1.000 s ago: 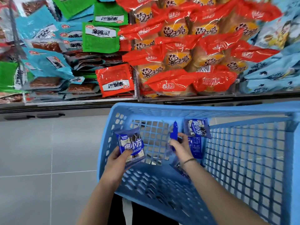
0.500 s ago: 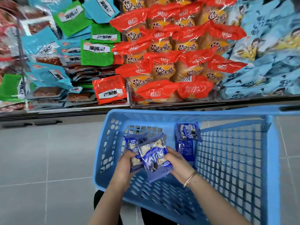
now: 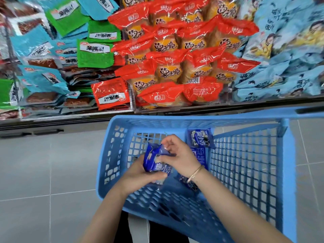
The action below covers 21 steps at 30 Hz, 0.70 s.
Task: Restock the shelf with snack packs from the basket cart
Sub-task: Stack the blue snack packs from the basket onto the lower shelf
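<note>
Since half a second ago we have drawn the two fanned snack packs (image 3: 154,163) together into one stack. Our left hand (image 3: 138,176) cups it from below, fingers curled round it. Our right hand (image 3: 177,155) pinches the top wrapper edge, probably to square the bundle for a single lift. The stack sits between both hands, over the basket cart (image 3: 175,120). At 1 o'clock lie spare packs (image 3: 200,138); the shelf (image 3: 52,120) waits at 12.

Blue packs (image 3: 152,161) now together betw. left hand (image 3: 140,175) & right hand (image 3: 181,157), prob. stacked; formerly apart.
</note>
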### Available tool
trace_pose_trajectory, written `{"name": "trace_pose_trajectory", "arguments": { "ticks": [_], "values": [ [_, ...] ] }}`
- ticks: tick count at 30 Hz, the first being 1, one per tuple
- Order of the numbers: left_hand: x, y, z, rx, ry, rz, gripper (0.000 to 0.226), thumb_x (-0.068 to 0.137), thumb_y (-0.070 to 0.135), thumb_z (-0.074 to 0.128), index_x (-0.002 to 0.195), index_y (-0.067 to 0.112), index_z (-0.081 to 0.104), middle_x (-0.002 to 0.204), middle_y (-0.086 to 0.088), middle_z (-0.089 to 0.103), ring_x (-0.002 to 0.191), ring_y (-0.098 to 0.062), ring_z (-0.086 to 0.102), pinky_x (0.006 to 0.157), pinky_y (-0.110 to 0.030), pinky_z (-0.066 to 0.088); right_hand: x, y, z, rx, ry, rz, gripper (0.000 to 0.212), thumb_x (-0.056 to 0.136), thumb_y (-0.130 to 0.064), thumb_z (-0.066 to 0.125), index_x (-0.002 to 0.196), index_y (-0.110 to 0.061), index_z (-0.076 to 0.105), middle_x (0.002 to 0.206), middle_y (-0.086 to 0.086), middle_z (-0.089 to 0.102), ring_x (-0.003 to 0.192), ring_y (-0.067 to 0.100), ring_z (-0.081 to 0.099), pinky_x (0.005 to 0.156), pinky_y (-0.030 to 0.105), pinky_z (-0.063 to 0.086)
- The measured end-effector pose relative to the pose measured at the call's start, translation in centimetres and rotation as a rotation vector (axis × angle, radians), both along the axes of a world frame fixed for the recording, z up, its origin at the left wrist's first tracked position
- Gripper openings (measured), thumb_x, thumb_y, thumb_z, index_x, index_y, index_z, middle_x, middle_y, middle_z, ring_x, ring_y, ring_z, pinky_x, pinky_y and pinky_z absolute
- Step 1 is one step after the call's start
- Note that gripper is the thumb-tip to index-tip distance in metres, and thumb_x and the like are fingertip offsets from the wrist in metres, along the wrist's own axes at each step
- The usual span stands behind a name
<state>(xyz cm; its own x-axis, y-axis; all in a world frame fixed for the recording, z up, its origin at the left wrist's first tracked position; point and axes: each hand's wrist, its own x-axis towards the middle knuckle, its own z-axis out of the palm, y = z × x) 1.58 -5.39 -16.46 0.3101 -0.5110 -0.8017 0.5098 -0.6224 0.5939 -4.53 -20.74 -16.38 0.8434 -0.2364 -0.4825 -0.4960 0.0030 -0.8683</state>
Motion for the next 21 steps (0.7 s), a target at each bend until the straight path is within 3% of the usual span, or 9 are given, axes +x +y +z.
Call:
{"name": "trace_pose_trajectory", "arguments": {
  "ticks": [3, 5, 6, 9, 12, 15, 18, 19, 21],
  "values": [
    [0.0, -0.1, -0.6, 0.081, -0.044, -0.029, 0.062, 0.060, 0.018, 0.084, 0.114, 0.019, 0.054, 0.101, -0.004, 0.071, 0.092, -0.024, 0.069, 0.082, -0.038, 0.057, -0.8, 0.3, -1.0, 0.099, -0.019, -0.088, 0.040, 0.074, -0.002, 0.074, 0.096, -0.030, 0.054, 0.093, -0.009, 0.055, 0.085, 0.004, 0.058, 0.080, 0.013, 0.046],
    [0.0, 0.7, -1.1, 0.096, -0.061, -0.016, 0.047, 0.073, 0.006, 0.078, 0.111, 0.021, 0.054, 0.096, 0.004, 0.073, 0.087, -0.012, 0.070, 0.072, -0.022, 0.054, -2.3, -0.7, -2.5, 0.032, 0.051, -0.241, 0.028, 0.080, -0.010, 0.070, 0.099, -0.025, 0.055, 0.097, -0.009, 0.058, 0.092, 0.007, 0.061, 0.082, 0.013, 0.048],
    [0.1, 1.2, -1.2, 0.097, -0.061, 0.024, 0.042, 0.077, 0.004, 0.075, 0.109, 0.023, 0.055, 0.093, 0.007, 0.073, 0.084, -0.006, 0.070, 0.068, -0.015, 0.051, -3.5, -1.4, -3.8, -0.105, 0.155, -0.263, 0.024, 0.083, -0.013, 0.068, 0.102, -0.020, 0.055, 0.100, -0.007, 0.058, 0.095, 0.011, 0.060, 0.083, 0.015, 0.048],
    [0.2, 2.6, -1.2, 0.108, -0.039, 0.215, 0.037, 0.081, 0.003, 0.071, 0.109, 0.022, 0.057, 0.089, 0.007, 0.075, 0.083, -0.008, 0.071, 0.073, -0.019, 0.052, -7.8, -3.3, -8.2, -0.528, 0.677, 0.120, 0.042, 0.085, -0.020, 0.063, 0.122, -0.009, 0.045, 0.124, 0.008, 0.046, 0.111, 0.026, 0.052, 0.090, 0.029, 0.045],
    [0.4, 3.5, -0.8, 0.107, -0.035, 0.312, 0.038, 0.081, 0.004, 0.070, 0.116, 0.016, 0.057, 0.097, -0.001, 0.075, 0.091, -0.018, 0.071, 0.090, -0.040, 0.051, -10.2, -2.7, -11.0, -0.485, 0.978, 0.349, 0.066, 0.081, -0.019, 0.067, 0.133, -0.008, 0.027, 0.138, 0.012, 0.035, 0.125, 0.030, 0.041, 0.098, 0.037, 0.043],
    [0.3, 3.9, -0.7, 0.093, -0.022, 0.385, 0.038, 0.082, 0.002, 0.069, 0.116, 0.013, 0.058, 0.100, -0.003, 0.075, 0.089, -0.019, 0.072, 0.074, -0.027, 0.057, -10.6, -2.0, -12.2, -0.574, 0.986, 0.367, 0.059, 0.083, -0.008, 0.060, 0.133, -0.009, 0.028, 0.139, 0.012, 0.035, 0.125, 0.031, 0.041, 0.097, 0.040, 0.044],
    [0.2, 4.0, -0.6, 0.086, -0.015, 0.448, 0.037, 0.082, 0.003, 0.069, 0.116, 0.013, 0.059, 0.100, -0.004, 0.075, 0.087, -0.016, 0.072, 0.067, -0.020, 0.051, -11.0, -2.7, -12.3, -0.647, 0.947, 0.520, 0.048, 0.083, -0.023, 0.063, 0.128, -0.014, 0.046, 0.133, 0.009, 0.041, 0.121, 0.027, 0.044, 0.097, 0.036, 0.044],
    [0.1, 4.0, -0.7, 0.087, -0.012, 0.458, 0.038, 0.082, 0.003, 0.069, 0.116, 0.013, 0.059, 0.101, -0.004, 0.074, 0.087, -0.016, 0.072, 0.066, -0.021, 0.050, -11.2, -3.0, -12.1, -0.607, 0.902, 0.529, 0.047, 0.082, -0.029, 0.064, 0.125, -0.017, 0.051, 0.130, 0.007, 0.045, 0.118, 0.025, 0.047, 0.096, 0.033, 0.044],
    [0.0, 3.9, -0.7, 0.076, -0.001, 0.467, 0.038, 0.081, 0.002, 0.069, 0.117, 0.014, 0.058, 0.101, -0.004, 0.074, 0.086, -0.017, 0.072, 0.061, -0.019, 0.053, -11.4, -3.5, -11.2, -0.379, 0.791, 0.302, 0.045, 0.083, -0.031, 0.067, 0.124, -0.016, 0.055, 0.121, 0.006, 0.055, 0.109, 0.024, 0.055, 0.091, 0.028, 0.046]
  ]
}}
